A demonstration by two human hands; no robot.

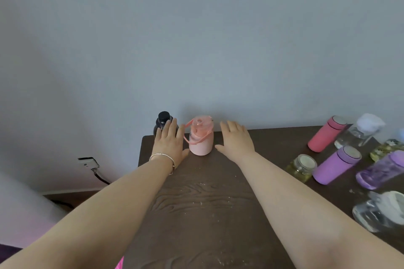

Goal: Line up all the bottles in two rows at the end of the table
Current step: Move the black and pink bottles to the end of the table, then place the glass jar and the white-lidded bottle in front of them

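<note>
A pale pink bottle (201,137) with a strap stands upright near the table's far left corner. Left of it stands a dark bottle (162,122) with a black cap, partly hidden behind my left hand (170,144). That hand is open with fingers spread, just left of the pink bottle and holding nothing. My right hand (237,140) is open too, a little to the right of the pink bottle, not touching it. At the right stand a coral flask (325,134), a purple flask (335,168), a small glass jar (302,167) and several clear bottles.
The dark wooden table (207,203) ends at a grey wall; its left edge drops off beside the dark bottle. A translucent purple bottle (382,170) and a clear bottle (378,212) crowd the right edge. A wall socket with a cable (89,164) sits low at left.
</note>
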